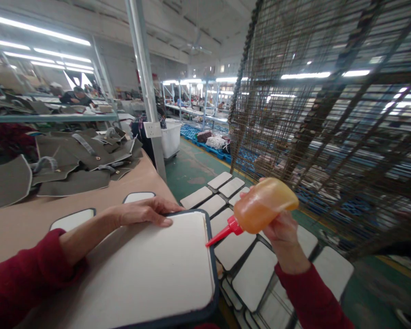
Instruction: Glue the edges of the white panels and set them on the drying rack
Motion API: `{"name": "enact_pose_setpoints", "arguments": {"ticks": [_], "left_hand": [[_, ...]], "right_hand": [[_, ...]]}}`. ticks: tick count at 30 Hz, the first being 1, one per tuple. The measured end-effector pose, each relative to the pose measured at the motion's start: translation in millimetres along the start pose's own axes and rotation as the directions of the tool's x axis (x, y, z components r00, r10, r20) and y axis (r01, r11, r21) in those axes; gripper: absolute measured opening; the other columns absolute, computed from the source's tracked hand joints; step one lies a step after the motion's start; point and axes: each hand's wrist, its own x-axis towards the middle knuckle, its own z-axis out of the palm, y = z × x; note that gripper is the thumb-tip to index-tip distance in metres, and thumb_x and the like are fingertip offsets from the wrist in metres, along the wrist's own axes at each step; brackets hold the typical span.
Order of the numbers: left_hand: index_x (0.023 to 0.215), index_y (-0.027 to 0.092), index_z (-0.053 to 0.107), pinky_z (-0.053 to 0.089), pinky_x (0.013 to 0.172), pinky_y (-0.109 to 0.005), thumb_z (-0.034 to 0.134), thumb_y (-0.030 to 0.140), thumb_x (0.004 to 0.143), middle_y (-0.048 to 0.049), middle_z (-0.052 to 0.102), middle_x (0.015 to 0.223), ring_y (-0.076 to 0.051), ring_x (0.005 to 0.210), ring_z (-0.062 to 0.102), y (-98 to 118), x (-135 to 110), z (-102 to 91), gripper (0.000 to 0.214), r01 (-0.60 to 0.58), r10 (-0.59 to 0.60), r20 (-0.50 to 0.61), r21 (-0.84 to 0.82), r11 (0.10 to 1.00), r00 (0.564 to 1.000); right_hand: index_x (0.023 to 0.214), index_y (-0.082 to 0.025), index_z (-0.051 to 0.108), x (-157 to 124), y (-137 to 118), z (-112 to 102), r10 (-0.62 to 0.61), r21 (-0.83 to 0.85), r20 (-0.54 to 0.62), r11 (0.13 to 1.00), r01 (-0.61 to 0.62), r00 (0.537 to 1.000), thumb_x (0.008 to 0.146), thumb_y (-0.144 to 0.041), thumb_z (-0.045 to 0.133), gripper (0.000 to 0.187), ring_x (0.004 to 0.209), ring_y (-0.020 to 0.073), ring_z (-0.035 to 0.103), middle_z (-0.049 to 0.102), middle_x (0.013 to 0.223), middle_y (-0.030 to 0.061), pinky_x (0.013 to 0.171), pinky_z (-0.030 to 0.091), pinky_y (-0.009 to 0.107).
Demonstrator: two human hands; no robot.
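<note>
Currently the left fingers (pixel 162 221) pinch the far edge of a dark-rimmed white panel (pixel 157 269), thumb on top. To their right, the right fingers (pixel 284 222) wrap an amber bottle (pixel 260 205), its red nozzle (pixel 224 231) at that rim. Below the right fingers lie more panels (pixel 255 276); beyond the left, grey pieces (pixel 73 185) lie on the bench (pixel 17 228).

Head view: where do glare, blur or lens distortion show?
In the head view, ceiling tubes burn out to white; far workbenches look soft and hazy; the metal pole leans, perhaps from wide-angle stretch; the amber bottle carries pale reflections, while its red nozzle reads fairly clearly.
</note>
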Motion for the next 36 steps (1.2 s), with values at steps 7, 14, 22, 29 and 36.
{"name": "enact_pose_setpoints", "arguments": {"ticks": [7, 14, 22, 29, 36], "left_hand": [[0.132, 0.019, 0.059, 0.055, 0.069, -0.024, 0.065, 0.024, 0.082, -0.0071, 0.074, 0.103, -0.023, 0.085, 0.071, -6.2, -1.2, -5.5, 0.05, -0.011, 0.012, 0.007, -0.057, 0.998, 1.0], [0.131, 0.018, 0.059, 0.056, 0.069, -0.025, 0.064, 0.023, 0.082, -0.0084, 0.075, 0.1, -0.023, 0.081, 0.072, -6.2, -2.1, -5.5, 0.05, 0.015, -0.019, -0.041, -0.099, 0.995, 0.999], [0.136, 0.017, 0.054, 0.056, 0.066, -0.026, 0.065, 0.023, 0.082, -0.01, 0.075, 0.099, -0.022, 0.075, 0.072, -13.2, -2.8, -11.4, 0.055, -0.024, 0.01, -0.101, -0.135, 0.99, 0.995], [0.138, 0.018, 0.051, 0.055, 0.066, -0.025, 0.066, 0.024, 0.081, -0.0107, 0.074, 0.104, -0.023, 0.077, 0.072, -24.0, -2.2, -19.5, 0.059, -0.058, 0.035, -0.134, -0.166, 0.984, 0.99], [0.139, 0.02, 0.05, 0.055, 0.063, -0.024, 0.067, 0.024, 0.081, -0.0098, 0.075, 0.103, -0.021, 0.074, 0.072, -31.8, -2.8, -25.3, 0.061, -0.086, 0.045, -0.194, -0.209, 0.974, 0.98]], "right_hand": [[0.105, -0.034, 0.063, -1.4, 0.4, -1.4, 0.026, 0.007, 0.042, 1.0, -0.026, 0.999, 0.051, -0.047, 0.084, 0.059, 0.088, 0.0308, 0.069, 0.073, 0.093, 0.0015, 0.092, 0.048, 0.059], [0.106, -0.033, 0.063, -2.5, -0.1, -2.8, 0.047, 0.013, 0.036, 0.999, -0.047, 0.998, 0.048, -0.044, 0.085, 0.063, 0.086, 0.0299, 0.069, 0.073, 0.093, 0.0025, 0.084, 0.053, 0.054], [0.105, -0.034, 0.062, -2.7, 0.7, -4.8, 0.034, -0.036, 0.012, 0.999, -0.033, 0.999, 0.047, -0.049, 0.085, 0.064, 0.089, 0.0327, 0.068, 0.074, 0.092, 0.0032, 0.084, 0.052, 0.058], [0.107, -0.034, 0.063, -1.3, 3.5, -10.1, 0.034, 0.0, 0.014, 0.999, -0.034, 0.999, 0.05, -0.046, 0.085, 0.062, 0.088, 0.0302, 0.069, 0.074, 0.092, 0.001, 0.085, 0.053, 0.055], [0.105, -0.033, 0.066, 1.2, 6.0, -11.7, 0.023, 0.027, -0.028, 0.999, -0.022, 0.999, 0.048, -0.045, 0.087, 0.061, 0.087, 0.0303, 0.07, 0.075, 0.09, 0.0014, 0.089, 0.051, 0.057]]}}
